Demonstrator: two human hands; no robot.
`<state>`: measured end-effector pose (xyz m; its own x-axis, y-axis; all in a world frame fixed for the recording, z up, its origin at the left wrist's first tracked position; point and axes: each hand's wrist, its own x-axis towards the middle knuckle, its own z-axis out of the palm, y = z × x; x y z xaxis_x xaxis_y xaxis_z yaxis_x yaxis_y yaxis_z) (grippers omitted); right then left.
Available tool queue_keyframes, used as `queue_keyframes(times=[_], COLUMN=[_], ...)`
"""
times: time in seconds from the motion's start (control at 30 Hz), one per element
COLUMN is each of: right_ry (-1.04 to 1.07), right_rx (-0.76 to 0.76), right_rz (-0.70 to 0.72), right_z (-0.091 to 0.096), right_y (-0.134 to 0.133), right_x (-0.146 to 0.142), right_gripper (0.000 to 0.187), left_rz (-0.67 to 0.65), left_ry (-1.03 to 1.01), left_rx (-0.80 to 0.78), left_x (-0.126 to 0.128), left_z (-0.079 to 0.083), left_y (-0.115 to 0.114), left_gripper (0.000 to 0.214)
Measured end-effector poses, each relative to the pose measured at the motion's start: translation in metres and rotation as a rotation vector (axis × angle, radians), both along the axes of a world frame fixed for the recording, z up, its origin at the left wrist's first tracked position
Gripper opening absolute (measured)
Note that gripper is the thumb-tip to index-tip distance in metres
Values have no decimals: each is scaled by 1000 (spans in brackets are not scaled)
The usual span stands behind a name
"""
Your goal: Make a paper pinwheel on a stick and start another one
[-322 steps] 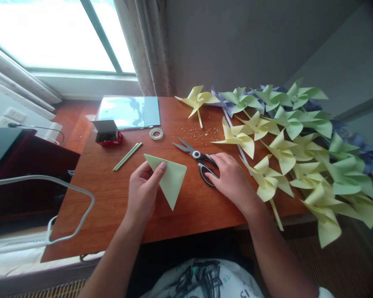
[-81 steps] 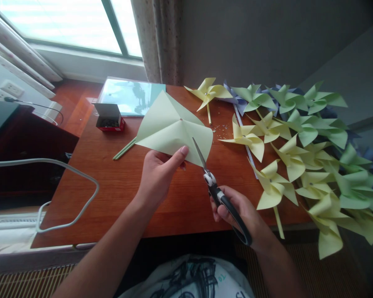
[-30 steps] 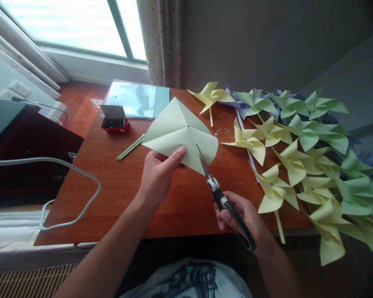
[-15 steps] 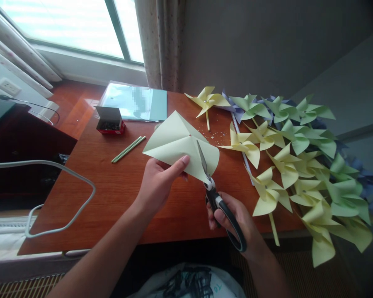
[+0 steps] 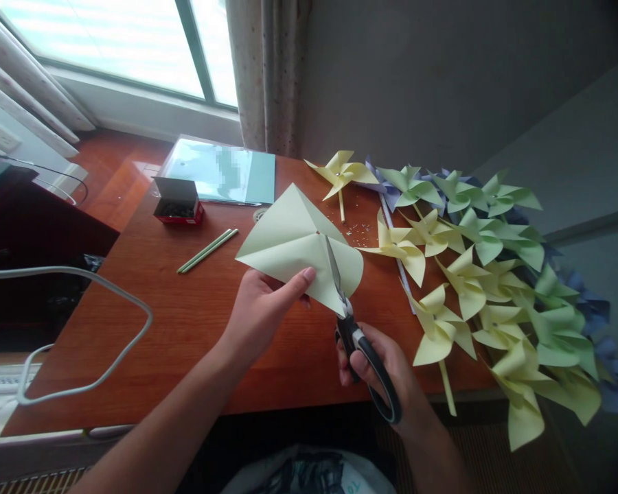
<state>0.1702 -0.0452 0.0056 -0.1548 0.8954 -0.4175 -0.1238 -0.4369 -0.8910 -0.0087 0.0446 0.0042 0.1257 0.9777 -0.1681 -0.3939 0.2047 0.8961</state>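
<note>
The wooden surface [image 5: 185,329] stretches from the window side to the wall. A heap of yellow, green and blue pinwheels [image 5: 489,274] covers its right part and hangs over the near edge. A pale blue folder [image 5: 221,171] lies flat at the far side.

Above the middle of the surface hangs a pale green paper [image 5: 288,240], creased corner to corner and tilted toward the camera. The left hand [image 5: 265,312] pinches it at the lower edge, thumb on top and fingers underneath. The right hand [image 5: 386,363] is closed round the black handles of the scissors [image 5: 351,328]. Their blades lie in the paper from its lower right corner, pointing along a crease to the centre.

A small open box [image 5: 178,202] stands by the folder's near left corner. Two green sticks [image 5: 207,250] lie side by side left of the paper. Tiny scraps [image 5: 360,233] dot the surface between paper and pinwheels.
</note>
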Motion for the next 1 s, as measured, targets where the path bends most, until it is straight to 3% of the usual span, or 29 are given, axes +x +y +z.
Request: queue_keyframes(times=[0.7, 1.0], right_ry=[-3, -45], right_rx=[-38, -47], right_rz=[-46, -42], right_z=[-5, 2], right_y=[-3, -2], right_x=[1, 3], right_gripper=[47, 47], left_rz=[-3, -6], left_ry=[7, 24], left_rx=[-2, 12], left_x=[-1, -2], left_z=[-2, -2], left_y=[0, -1], left_gripper=[14, 15])
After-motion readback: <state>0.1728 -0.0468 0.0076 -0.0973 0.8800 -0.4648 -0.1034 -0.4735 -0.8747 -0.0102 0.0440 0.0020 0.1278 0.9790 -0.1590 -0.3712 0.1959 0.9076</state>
